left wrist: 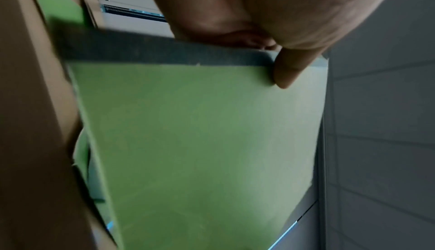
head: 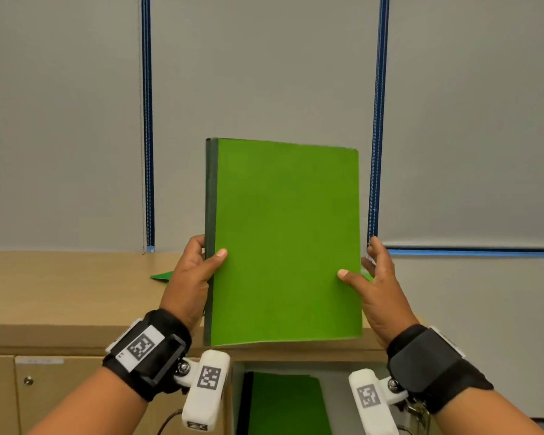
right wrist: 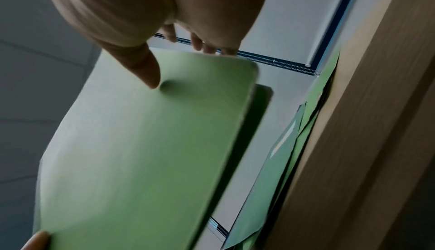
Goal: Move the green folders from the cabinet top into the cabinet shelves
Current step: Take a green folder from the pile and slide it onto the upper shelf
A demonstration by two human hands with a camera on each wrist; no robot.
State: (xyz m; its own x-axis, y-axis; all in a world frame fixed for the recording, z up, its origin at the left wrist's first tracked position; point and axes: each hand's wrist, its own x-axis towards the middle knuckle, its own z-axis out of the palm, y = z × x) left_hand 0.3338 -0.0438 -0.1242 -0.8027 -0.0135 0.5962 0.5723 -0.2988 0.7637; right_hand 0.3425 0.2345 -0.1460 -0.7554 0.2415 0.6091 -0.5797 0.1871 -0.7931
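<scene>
A green folder (head: 283,240) with a dark spine stands upright in the air above the wooden cabinet top (head: 60,287). My left hand (head: 206,255) grips its spine edge, thumb on the front cover and fingers behind. My right hand (head: 360,268) pinches the opposite edge, thumb on the cover. The left wrist view shows the thumb (left wrist: 286,71) on the folder (left wrist: 200,133). In the right wrist view the thumb (right wrist: 146,71) presses the cover (right wrist: 146,142). Corners of other green folders (head: 162,275) lie on the cabinet top behind it. Another green folder (head: 283,403) lies in the open shelf below.
A closed cabinet door (head: 60,397) with a small lock (head: 28,380) sits left of the open shelf (head: 333,397). A grey panelled wall with blue vertical strips (head: 146,120) rises right behind the cabinet. More green folders (right wrist: 282,151) lie along the cabinet edge.
</scene>
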